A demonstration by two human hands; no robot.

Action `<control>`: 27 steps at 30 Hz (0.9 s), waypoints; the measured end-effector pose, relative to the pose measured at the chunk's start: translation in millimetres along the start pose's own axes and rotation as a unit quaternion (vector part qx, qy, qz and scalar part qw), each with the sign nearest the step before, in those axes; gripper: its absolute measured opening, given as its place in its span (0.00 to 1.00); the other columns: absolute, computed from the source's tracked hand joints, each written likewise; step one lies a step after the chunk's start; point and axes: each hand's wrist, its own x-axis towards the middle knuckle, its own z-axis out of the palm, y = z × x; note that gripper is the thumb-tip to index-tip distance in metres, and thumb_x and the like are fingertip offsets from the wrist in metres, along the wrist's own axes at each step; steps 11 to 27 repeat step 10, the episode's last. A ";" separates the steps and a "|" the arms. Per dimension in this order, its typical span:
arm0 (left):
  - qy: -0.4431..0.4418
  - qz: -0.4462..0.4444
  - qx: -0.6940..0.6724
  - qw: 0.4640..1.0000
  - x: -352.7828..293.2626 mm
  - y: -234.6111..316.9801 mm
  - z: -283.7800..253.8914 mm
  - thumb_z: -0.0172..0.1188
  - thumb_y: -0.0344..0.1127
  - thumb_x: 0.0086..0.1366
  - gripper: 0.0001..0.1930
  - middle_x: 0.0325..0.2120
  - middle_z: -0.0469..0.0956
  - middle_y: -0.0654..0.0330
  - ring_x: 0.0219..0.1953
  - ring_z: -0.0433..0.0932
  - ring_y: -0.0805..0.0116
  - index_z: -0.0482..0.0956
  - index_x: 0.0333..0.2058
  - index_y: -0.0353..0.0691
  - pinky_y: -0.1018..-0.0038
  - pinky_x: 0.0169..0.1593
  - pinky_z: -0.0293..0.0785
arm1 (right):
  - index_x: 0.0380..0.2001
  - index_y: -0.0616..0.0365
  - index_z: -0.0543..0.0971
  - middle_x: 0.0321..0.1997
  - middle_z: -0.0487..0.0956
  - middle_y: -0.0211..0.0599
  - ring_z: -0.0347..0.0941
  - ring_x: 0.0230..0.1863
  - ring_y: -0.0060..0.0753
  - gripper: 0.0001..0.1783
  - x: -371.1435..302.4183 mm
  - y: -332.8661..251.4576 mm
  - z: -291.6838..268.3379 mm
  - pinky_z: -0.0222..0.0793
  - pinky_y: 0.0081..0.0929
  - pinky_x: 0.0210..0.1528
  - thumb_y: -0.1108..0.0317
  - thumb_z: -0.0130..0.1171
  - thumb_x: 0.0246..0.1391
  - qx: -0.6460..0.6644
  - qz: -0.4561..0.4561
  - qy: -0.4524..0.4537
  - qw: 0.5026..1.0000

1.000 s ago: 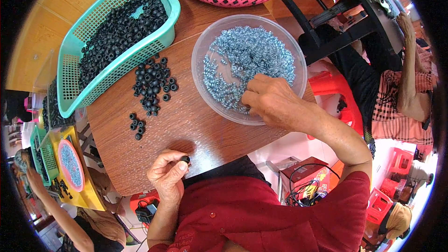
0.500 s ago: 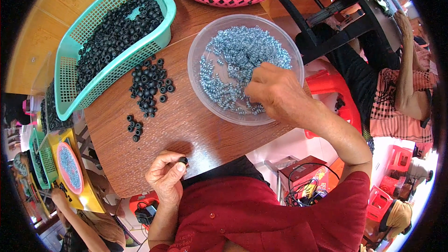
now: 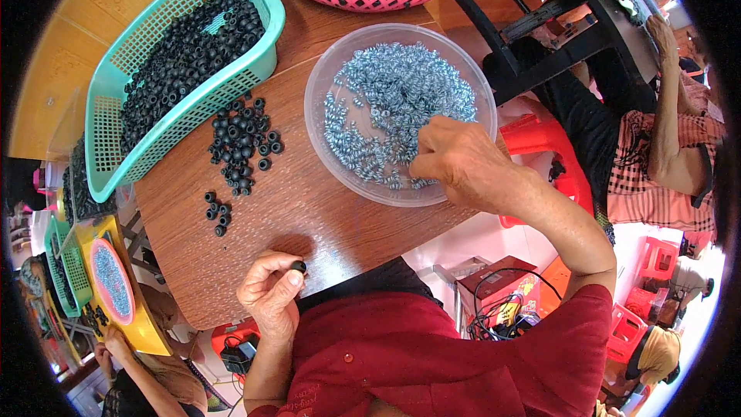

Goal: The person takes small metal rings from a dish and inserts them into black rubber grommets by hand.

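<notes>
Near the table's front edge, my left hand (image 3: 272,297) pinches a small hollow black cap-like piece (image 3: 298,266) between thumb and fingertips. My right hand (image 3: 469,161) reaches over the rim of a round clear plastic tub (image 3: 315,127), its fingertips down among small silvery-blue coil springs (image 3: 401,81). Those fingers are drawn together; whatever lies between them is hidden. Left of the tub, a loose pile of black pieces (image 3: 238,143) rests on the wooden table (image 3: 185,270), with a smaller cluster (image 3: 218,215) nearer me.
A teal slotted basket (image 3: 261,58) and a pink basket (image 3: 370,0), both full of black pieces, stand at the table's far side. A red stool (image 3: 559,154) is to the right. Other people sit at both sides; at left a yellow table (image 3: 150,316) holds a pink tray (image 3: 131,293) of springs.
My right hand has shifted slightly right and nearer me within the tub. My left hand keeps its pinch on the black piece. The whole view has slid a little.
</notes>
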 end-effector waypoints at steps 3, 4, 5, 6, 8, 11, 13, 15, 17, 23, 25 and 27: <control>-0.006 -0.009 -0.019 1.000 0.3 1.3 0.0 0.65 0.24 0.51 0.09 0.27 0.75 0.58 0.24 0.71 0.76 0.77 0.31 0.29 0.82 0.28 0.68 | 0.18 0.57 0.75 0.24 0.70 0.41 0.70 0.32 0.45 0.04 -2.5 -3.0 0.0 0.68 0.40 0.28 0.74 0.57 0.32 -0.007 -0.004 -0.040 0.999; -0.006 -0.009 -0.019 1.000 0.3 1.3 0.1 0.65 0.24 0.51 0.09 0.27 0.75 0.58 0.24 0.71 0.76 0.77 0.31 0.29 0.82 0.28 0.68 | 0.18 0.58 0.75 0.24 0.70 0.41 0.70 0.33 0.45 0.03 -1.9 -3.7 0.1 0.68 0.40 0.28 0.74 0.57 0.32 -0.019 -0.002 -0.038 0.999; -0.004 -0.011 -0.020 1.000 0.1 1.2 0.1 0.65 0.24 0.51 0.09 0.27 0.75 0.58 0.24 0.71 0.76 0.77 0.31 0.29 0.82 0.28 0.68 | 0.18 0.58 0.75 0.25 0.71 0.42 0.70 0.33 0.44 0.03 -1.1 -4.3 0.3 0.69 0.39 0.28 0.74 0.58 0.33 -0.031 0.000 -0.036 0.999; -0.002 -0.014 -0.022 1.000 0.0 1.3 0.1 0.66 0.24 0.51 0.09 0.26 0.75 0.58 0.24 0.71 0.76 0.77 0.31 0.29 0.82 0.28 0.68 | 0.18 0.58 0.75 0.25 0.71 0.42 0.70 0.33 0.44 0.03 0.1 -4.8 0.8 0.69 0.39 0.28 0.74 0.58 0.33 -0.031 -0.001 -0.036 0.999; -0.005 -0.013 -0.023 1.000 0.1 2.2 1.2 0.66 0.25 0.51 0.09 0.26 0.75 0.58 0.24 0.71 0.76 0.77 0.31 0.29 0.82 0.28 0.68 | 0.19 0.58 0.76 0.26 0.72 0.41 0.70 0.34 0.44 0.04 1.6 -6.5 0.5 0.70 0.38 0.29 0.73 0.59 0.32 -0.060 -0.003 -0.031 0.998; -0.007 -0.011 -0.023 1.000 0.2 2.7 1.9 0.66 0.25 0.51 0.09 0.26 0.75 0.58 0.24 0.71 0.75 0.77 0.31 0.29 0.82 0.28 0.68 | 0.21 0.57 0.76 0.27 0.72 0.41 0.70 0.35 0.44 0.06 3.3 -7.8 1.3 0.70 0.36 0.31 0.73 0.59 0.32 -0.069 -0.012 -0.029 0.997; -0.007 -0.011 -0.023 1.000 0.2 2.7 1.9 0.66 0.25 0.51 0.09 0.26 0.75 0.58 0.24 0.71 0.75 0.77 0.31 0.29 0.82 0.28 0.68 | 0.21 0.57 0.76 0.27 0.72 0.41 0.70 0.35 0.44 0.06 3.3 -7.8 1.3 0.70 0.36 0.31 0.73 0.59 0.32 -0.069 -0.012 -0.029 0.997; -0.007 -0.011 -0.023 1.000 0.2 2.7 1.9 0.66 0.25 0.51 0.09 0.26 0.75 0.58 0.24 0.71 0.75 0.77 0.31 0.29 0.82 0.28 0.68 | 0.21 0.57 0.76 0.27 0.72 0.41 0.70 0.35 0.44 0.06 3.3 -7.8 1.3 0.70 0.36 0.31 0.73 0.59 0.32 -0.069 -0.012 -0.029 0.997; -0.007 -0.011 -0.023 1.000 0.2 2.7 1.9 0.66 0.25 0.51 0.09 0.26 0.75 0.58 0.24 0.71 0.75 0.77 0.31 0.29 0.82 0.28 0.68 | 0.21 0.57 0.76 0.27 0.72 0.41 0.70 0.35 0.44 0.06 3.3 -7.8 1.3 0.70 0.36 0.31 0.73 0.59 0.32 -0.069 -0.012 -0.029 0.997; -0.007 -0.011 -0.023 1.000 0.2 2.7 1.9 0.66 0.25 0.51 0.09 0.26 0.75 0.58 0.24 0.71 0.75 0.77 0.31 0.29 0.82 0.28 0.68 | 0.21 0.57 0.76 0.27 0.72 0.41 0.70 0.35 0.44 0.06 3.3 -7.8 1.3 0.70 0.36 0.31 0.73 0.59 0.32 -0.069 -0.012 -0.029 0.997; -0.007 -0.011 -0.023 1.000 0.2 2.7 1.9 0.66 0.25 0.51 0.09 0.26 0.75 0.58 0.24 0.71 0.75 0.77 0.31 0.29 0.82 0.28 0.68 | 0.21 0.57 0.76 0.27 0.72 0.41 0.70 0.35 0.44 0.06 3.3 -7.8 1.3 0.70 0.36 0.31 0.73 0.59 0.32 -0.069 -0.012 -0.029 0.997; -0.007 -0.011 -0.023 1.000 0.2 2.7 1.9 0.66 0.25 0.51 0.09 0.26 0.75 0.58 0.24 0.71 0.75 0.77 0.31 0.29 0.82 0.28 0.68 | 0.21 0.57 0.76 0.27 0.72 0.41 0.70 0.35 0.44 0.06 3.3 -7.8 1.3 0.70 0.36 0.31 0.73 0.59 0.32 -0.069 -0.012 -0.029 0.997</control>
